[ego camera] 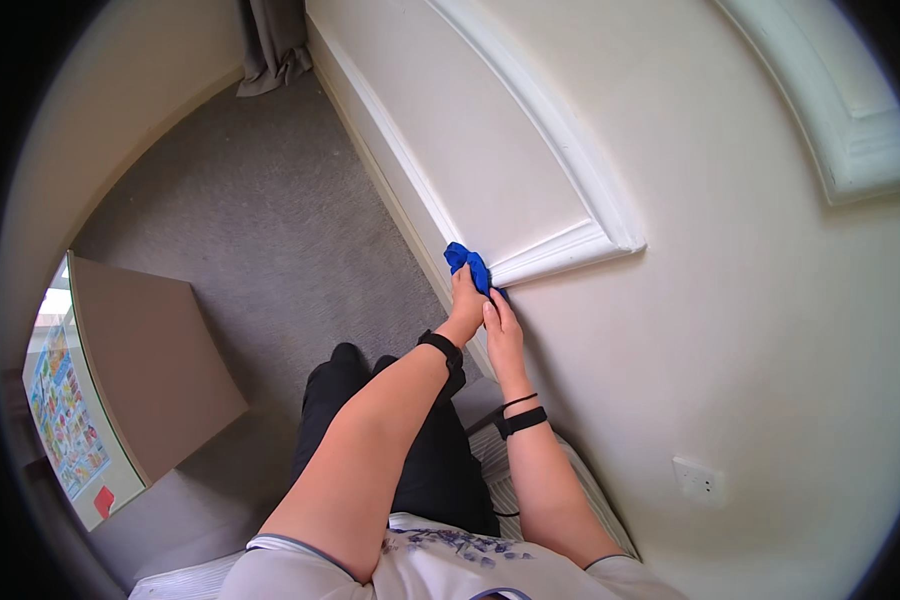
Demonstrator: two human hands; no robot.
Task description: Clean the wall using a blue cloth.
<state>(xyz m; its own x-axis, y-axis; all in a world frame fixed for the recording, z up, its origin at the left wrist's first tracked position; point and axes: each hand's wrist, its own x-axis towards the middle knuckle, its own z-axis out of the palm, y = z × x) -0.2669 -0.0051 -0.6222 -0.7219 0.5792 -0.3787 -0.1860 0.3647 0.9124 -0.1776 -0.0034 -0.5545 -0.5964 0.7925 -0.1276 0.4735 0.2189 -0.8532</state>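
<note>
A crumpled blue cloth point(474, 268) lies against the lower corner of a white wall moulding frame point(559, 257). My left hand point(467, 304) is shut on the cloth, pressing it at the moulding. Close beside it, my right hand point(503, 334) touches the cloth's lower end with its fingertips; part of the cloth is hidden behind the fingers, and whether this hand grips it I cannot tell. Both wrists wear black bands.
Grey carpet point(270, 195) runs along the skirting board point(390, 196). A brown cabinet point(150, 352) with a glass top stands at left. A grey curtain point(274, 45) hangs at the far corner. A wall socket point(696, 481) is at lower right, and striped fabric point(499, 457) lies beside my legs.
</note>
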